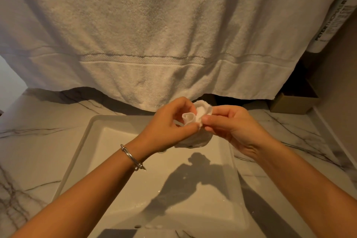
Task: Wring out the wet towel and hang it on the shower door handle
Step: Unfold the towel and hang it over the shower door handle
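Head view: we are holding the wet towel (196,117) bunched between both hands, above the sink (92,141).
Left grip: our left hand (166,127) is pinching a rolled fold, fingers closed on it.
Right grip: our right hand (229,124) is clamping the other edge.
Axis: the roll is lying left to right between the grips, both equally near; a tail is hanging below.
Bench: marbled bench (38,121) is surrounding the sink.
Room: a large hanging towel (144,25) is filling the background; we are seeing no shower door handle.

Bathroom clutter, non-task items
Large bath towel (146,31) hangs over marble surface (38,131); white sink (119,189) below; cardboard box (293,100), lettered tube (334,23) right.
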`<state>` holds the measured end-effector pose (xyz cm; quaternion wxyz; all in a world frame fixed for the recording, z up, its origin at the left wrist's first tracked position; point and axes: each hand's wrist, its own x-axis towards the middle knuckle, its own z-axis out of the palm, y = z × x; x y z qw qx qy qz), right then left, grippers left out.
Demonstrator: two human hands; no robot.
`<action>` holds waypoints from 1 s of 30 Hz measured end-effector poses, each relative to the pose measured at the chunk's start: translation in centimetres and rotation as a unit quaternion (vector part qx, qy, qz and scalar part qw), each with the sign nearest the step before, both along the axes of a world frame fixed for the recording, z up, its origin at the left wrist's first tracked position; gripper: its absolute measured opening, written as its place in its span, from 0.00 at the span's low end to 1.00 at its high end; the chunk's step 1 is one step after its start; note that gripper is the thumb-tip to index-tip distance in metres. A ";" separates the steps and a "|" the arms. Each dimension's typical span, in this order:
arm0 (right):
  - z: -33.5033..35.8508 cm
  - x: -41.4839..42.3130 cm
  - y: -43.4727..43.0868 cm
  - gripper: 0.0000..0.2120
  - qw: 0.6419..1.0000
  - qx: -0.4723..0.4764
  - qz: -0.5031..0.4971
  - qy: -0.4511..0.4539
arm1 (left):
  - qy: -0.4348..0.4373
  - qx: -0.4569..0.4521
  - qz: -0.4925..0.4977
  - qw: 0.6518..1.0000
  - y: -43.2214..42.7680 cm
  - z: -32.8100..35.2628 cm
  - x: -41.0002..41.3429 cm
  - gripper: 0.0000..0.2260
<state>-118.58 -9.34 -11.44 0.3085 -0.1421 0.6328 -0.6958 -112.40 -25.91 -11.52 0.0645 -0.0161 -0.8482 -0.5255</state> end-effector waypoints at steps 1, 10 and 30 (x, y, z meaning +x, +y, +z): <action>0.1 0.1 0.0 0.06 0.999 0.014 -0.008 0.028 | -0.009 -0.006 -0.005 1.000 0.0 0.2 0.0 0.08; 0.9 0.6 0.1 0.09 0.976 0.128 0.005 0.175 | -0.013 -0.101 0.012 0.995 -0.6 1.5 -0.3 0.04; 1.2 -0.3 1.7 0.09 0.925 0.204 -0.038 0.320 | -0.009 -0.264 -0.002 0.964 0.0 -1.2 -0.5 0.05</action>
